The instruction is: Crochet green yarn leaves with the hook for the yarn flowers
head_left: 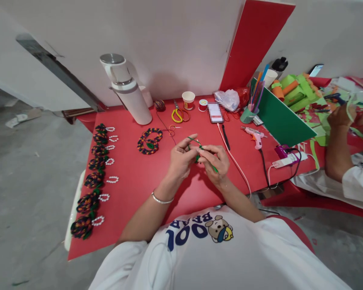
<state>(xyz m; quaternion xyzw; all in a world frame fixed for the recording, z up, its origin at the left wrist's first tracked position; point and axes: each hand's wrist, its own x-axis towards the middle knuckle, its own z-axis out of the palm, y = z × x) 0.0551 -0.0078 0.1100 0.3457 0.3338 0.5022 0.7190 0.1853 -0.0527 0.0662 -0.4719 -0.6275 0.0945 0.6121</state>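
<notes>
My left hand is closed on a small piece of green yarn work, pinching it between thumb and fingers. A green strand runs over its raised index finger. Close against it, my right hand is closed round a thin crochet hook, whose metal tip shows at the yarn. Most of the hook lies hidden by the fingers; a bit of green sticks out below them. To the left lies a curled dark multicoloured braided strip with a green piece at its middle.
Several yarn roses with white bead loops line the red table's left edge. Behind my hands are a thermos, scissors, a paper cup and a phone. A glue gun lies right; a co-worker's arm is beyond.
</notes>
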